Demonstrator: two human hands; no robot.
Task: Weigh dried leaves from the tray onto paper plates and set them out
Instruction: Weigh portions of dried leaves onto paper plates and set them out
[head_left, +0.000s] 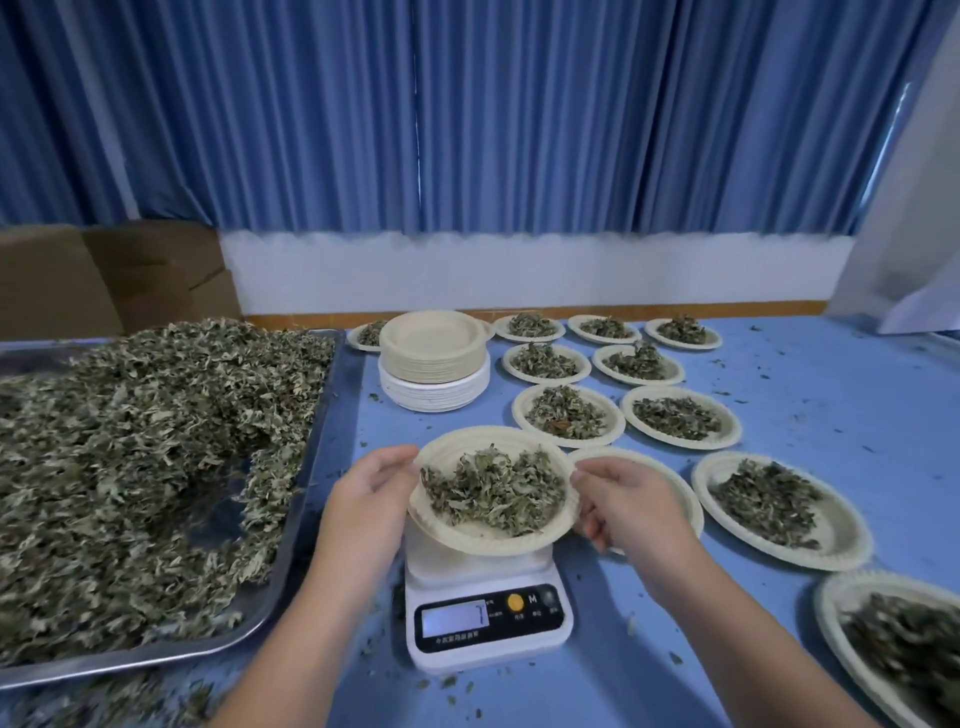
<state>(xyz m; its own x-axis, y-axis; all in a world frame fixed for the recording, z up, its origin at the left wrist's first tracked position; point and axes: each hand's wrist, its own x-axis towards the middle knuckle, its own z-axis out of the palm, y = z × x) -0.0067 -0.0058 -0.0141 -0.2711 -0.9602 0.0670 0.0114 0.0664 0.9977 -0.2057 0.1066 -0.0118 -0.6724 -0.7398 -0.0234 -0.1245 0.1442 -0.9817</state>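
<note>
Our forearms reach in from the near edge, and just beyond them sits the scale (488, 623), its readout too blurred to read. Our left hand (369, 480) and right hand (628, 499) each have fingers clamped on opposite rims of the plate (467, 540). It carries a heap of leaves (493, 491) and sits tilted over the scale; whether it touches the pan we cannot tell. We judge spillage the main risk: the paper rim may flex, and light leaves could slide off the low side. Swinging right could also knock the neighbour plate (680, 493) under our right hand. Crumbs litter the blue desk (831, 415), which carries filled plates (680, 418), a stack (434, 364) and the heaped tray (311, 493); curtains (467, 104) and boxes (104, 275) stand behind.
</note>
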